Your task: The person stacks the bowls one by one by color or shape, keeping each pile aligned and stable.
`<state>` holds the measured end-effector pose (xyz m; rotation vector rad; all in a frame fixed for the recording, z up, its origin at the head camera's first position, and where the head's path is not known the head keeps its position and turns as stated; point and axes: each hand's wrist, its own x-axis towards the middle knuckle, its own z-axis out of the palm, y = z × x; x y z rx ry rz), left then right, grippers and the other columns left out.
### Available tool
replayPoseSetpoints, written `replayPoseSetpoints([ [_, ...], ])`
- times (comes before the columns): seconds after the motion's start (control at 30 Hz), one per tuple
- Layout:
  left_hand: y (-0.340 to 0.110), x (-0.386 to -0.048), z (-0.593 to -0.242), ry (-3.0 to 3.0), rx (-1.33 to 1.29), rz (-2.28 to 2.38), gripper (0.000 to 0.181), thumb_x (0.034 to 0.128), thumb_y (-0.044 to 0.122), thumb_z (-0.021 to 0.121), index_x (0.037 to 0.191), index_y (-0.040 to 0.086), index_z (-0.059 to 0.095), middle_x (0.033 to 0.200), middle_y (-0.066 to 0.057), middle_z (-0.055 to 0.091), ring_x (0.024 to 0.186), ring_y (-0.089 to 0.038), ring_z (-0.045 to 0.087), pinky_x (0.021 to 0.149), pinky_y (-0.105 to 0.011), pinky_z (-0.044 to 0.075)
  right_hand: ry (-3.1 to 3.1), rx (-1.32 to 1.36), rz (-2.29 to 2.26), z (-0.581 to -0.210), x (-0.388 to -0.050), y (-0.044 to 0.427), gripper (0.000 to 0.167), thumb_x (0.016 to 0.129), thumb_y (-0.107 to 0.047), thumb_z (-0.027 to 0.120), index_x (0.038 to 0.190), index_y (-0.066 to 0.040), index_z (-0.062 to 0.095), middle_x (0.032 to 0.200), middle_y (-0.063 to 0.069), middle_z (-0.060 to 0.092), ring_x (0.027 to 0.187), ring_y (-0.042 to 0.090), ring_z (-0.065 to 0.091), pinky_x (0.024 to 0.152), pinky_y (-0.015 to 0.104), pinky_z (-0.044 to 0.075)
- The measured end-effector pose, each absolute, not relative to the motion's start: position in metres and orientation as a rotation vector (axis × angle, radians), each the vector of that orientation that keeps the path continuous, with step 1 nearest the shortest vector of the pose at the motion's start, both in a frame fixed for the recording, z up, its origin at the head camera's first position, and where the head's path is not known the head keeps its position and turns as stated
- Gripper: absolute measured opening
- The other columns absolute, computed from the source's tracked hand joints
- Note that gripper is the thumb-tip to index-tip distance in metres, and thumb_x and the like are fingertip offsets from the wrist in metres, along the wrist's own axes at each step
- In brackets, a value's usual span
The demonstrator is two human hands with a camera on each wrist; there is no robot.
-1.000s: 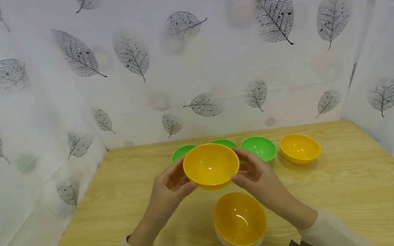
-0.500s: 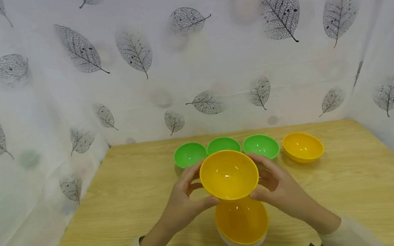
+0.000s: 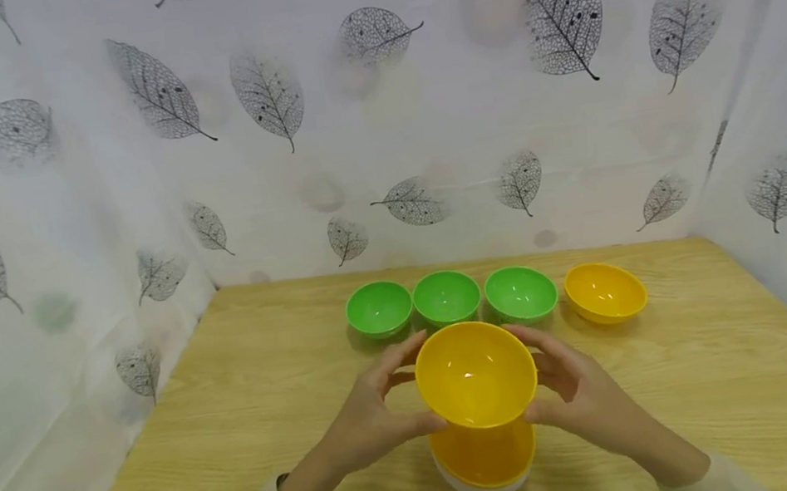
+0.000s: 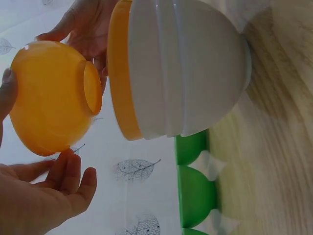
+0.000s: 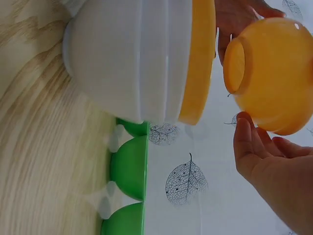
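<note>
- Bowl (image 3: 475, 374), plain yellow outside and in, is held aloft with its opening turned up toward the head camera.
- The person's left hand (image 3: 380, 422) has its grip pinching one side of it, thumb near the front of the rim, fingers behind.
- The right hand (image 3: 584, 393) mirrors this, its grip pinching the opposite side.
- Directly below and apart from it sits the lower yellow bowl (image 3: 484, 458), resting in white bowlware (image 4: 205, 68) with stepped ridges, which stands on the wooden table (image 3: 235, 410).
- Farther back, a left green bowl (image 3: 380, 309), middle green bowl (image 3: 446, 297), right green bowl (image 3: 521, 293) and another yellow bowl (image 3: 606, 291) form a row.
- Behind, a pale curtain (image 3: 451, 120) carries printed grey leaves.
</note>
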<state>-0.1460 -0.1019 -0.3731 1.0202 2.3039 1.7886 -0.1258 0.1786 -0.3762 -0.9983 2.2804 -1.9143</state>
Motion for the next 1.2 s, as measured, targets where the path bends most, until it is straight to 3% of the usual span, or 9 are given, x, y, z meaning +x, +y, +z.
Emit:
replayPoseSetpoints([
  [0.2, -0.104, -0.144, -0.381, 2.349, 1.000, 1.638, 0.076, 0.0724, 0.024, 0.085, 0.139, 0.024, 0.048, 0.132, 0.012, 0.053, 0.122, -0.013, 0.048, 0.102, -0.041, 0.045, 2.414, -1.070, -1.732, -0.386, -0.120, 0.183, 0.088, 0.077, -0.003, 0.077, 0.150, -0.011, 0.029, 0.146, 0.011, 0.041, 0.123, 0.009, 0.049, 0.095, 0.027, 0.049],
  [0.43, -0.106, -0.143, -0.389, 2.375, 1.032, 1.513, 0.079, 0.0686, 0.031, 0.087, 0.137, 0.022, 0.048, 0.136, 0.012, 0.048, 0.126, -0.014, 0.045, 0.100, -0.045, 0.046, 2.542, -1.086, -1.564, -0.402, -0.119, 0.185, 0.090, 0.071, -0.018, 0.084, 0.147, -0.016, 0.036, 0.143, 0.004, 0.046, 0.126, 0.008, 0.045, 0.090, 0.031, 0.051],
  [0.8, -0.108, -0.143, -0.399, 2.472, 1.067, 1.307, 0.087, 0.0671, 0.041, 0.086, 0.140, 0.020, 0.044, 0.141, 0.004, 0.045, 0.128, -0.013, 0.043, 0.101, -0.040, 0.044, 2.643, -1.133, -1.391, -0.411, -0.118, 0.188, 0.092, 0.069, -0.023, 0.086, 0.146, -0.012, 0.037, 0.141, 0.003, 0.048, 0.122, 0.011, 0.049, 0.087, 0.032, 0.053],
  [1.2, -0.108, -0.143, -0.399, 2.520, 1.066, 1.143, 0.089, 0.0678, 0.047, 0.083, 0.141, 0.014, 0.045, 0.145, -0.002, 0.043, 0.133, -0.018, 0.039, 0.109, -0.048, 0.036, 2.645, -1.152, -1.424, -0.416, -0.117, 0.187, 0.090, 0.068, -0.025, 0.086, 0.142, -0.005, 0.040, 0.138, 0.005, 0.049, 0.120, 0.012, 0.050, 0.083, 0.032, 0.055],
])
